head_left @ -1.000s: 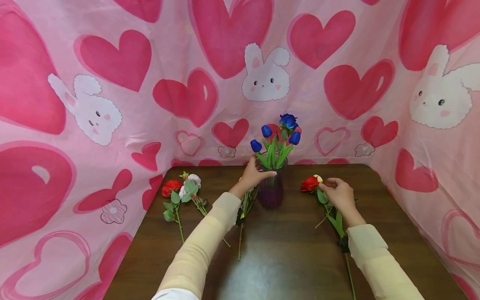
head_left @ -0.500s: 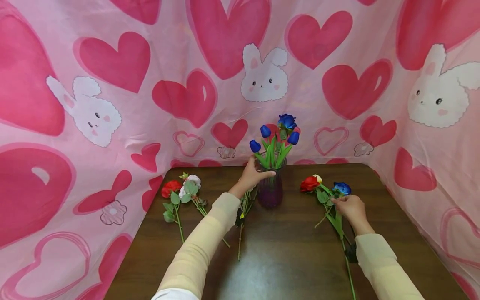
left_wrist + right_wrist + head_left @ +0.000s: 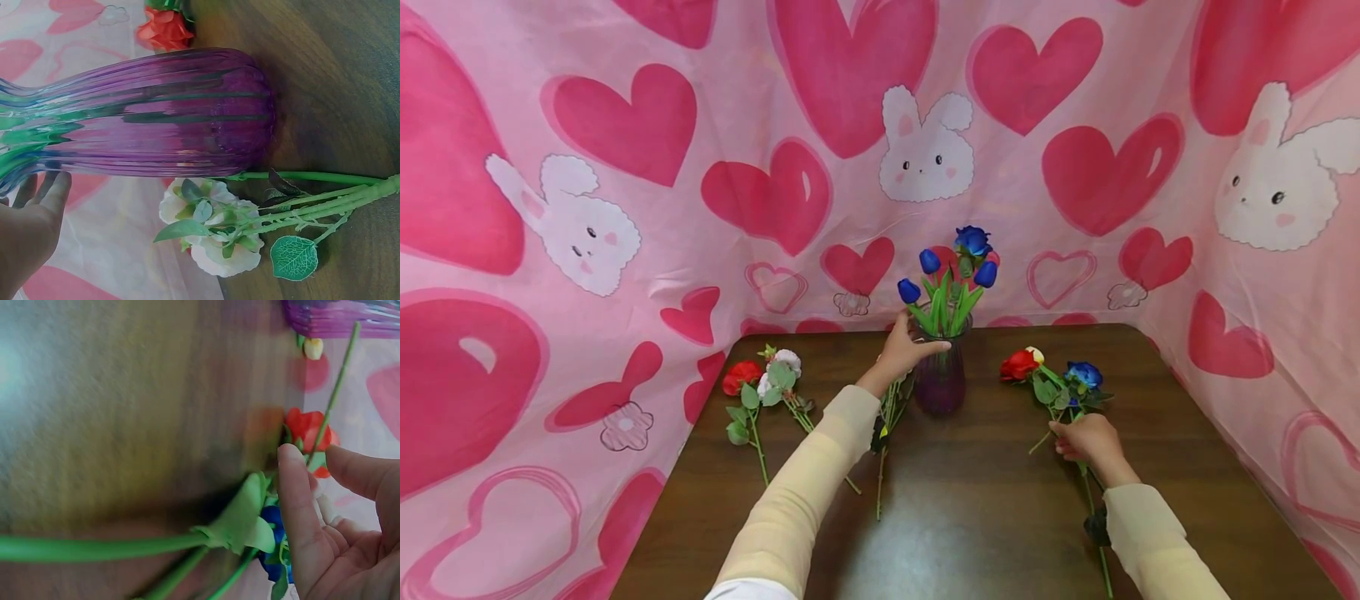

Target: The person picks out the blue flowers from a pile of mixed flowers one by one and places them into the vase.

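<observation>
A purple ribbed glass vase (image 3: 942, 383) stands at the back middle of the table, with a blue rose (image 3: 973, 242) and several blue tulips (image 3: 930, 262) in it. My left hand (image 3: 904, 354) holds the vase at its neck, thumb across the front and fingers at the left side. My right hand (image 3: 1086, 442) is over stems on the right. In the right wrist view its thumb and index finger are apart, and a thin green stem (image 3: 337, 387) shows in the gap. Past it lie a red rose (image 3: 1018, 367) and a second blue rose (image 3: 1084, 375).
On the left of the wooden table (image 3: 970, 517) lie a red rose (image 3: 742, 377) and pale pink roses (image 3: 784, 367). More stems (image 3: 882, 475) lie under my left forearm. A pink heart-patterned cloth (image 3: 700, 250) hangs behind the table and at both sides.
My right hand has come back from the flower heads towards the stems, uncovering the blue rose on the table. My left hand stays on the vase.
</observation>
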Demonstrator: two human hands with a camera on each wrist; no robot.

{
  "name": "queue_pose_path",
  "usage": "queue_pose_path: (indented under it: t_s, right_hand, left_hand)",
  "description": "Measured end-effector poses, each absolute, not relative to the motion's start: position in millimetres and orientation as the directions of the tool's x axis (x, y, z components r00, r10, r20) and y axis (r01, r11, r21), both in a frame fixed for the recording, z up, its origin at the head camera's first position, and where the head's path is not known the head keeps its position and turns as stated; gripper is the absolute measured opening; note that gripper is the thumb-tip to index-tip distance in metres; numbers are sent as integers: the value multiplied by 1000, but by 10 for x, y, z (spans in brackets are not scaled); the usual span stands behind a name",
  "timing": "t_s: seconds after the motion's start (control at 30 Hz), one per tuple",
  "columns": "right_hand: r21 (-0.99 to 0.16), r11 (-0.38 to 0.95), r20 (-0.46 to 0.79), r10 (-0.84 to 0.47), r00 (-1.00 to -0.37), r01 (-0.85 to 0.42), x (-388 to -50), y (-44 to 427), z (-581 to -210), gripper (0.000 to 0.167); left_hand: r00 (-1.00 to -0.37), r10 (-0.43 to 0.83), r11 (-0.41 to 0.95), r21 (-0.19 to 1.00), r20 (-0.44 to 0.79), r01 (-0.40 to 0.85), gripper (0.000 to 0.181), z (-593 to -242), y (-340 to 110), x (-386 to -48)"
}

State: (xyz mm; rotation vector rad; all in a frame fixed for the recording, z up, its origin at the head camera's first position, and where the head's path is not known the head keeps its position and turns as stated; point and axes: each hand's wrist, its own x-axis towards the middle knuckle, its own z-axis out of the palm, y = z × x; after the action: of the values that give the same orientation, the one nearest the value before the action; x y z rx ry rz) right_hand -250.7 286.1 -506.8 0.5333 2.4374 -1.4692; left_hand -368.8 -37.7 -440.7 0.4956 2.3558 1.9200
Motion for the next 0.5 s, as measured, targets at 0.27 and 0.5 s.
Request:
queue_pose_path:
  t_s: [0.27, 0.5]
  right_hand:
    - [-803, 312, -480, 167, -861, 508, -2517, 2770, -5185, 32]
    - [-818, 142, -541, 141, -829, 558, -2512, 2727, -5222, 27]
  left_hand:
    - [-947, 286, 163, 966, 149, 201, 89, -4402, -373, -3691]
    - [-946, 286, 161, 966, 151, 203, 90, -4397, -375, -3686]
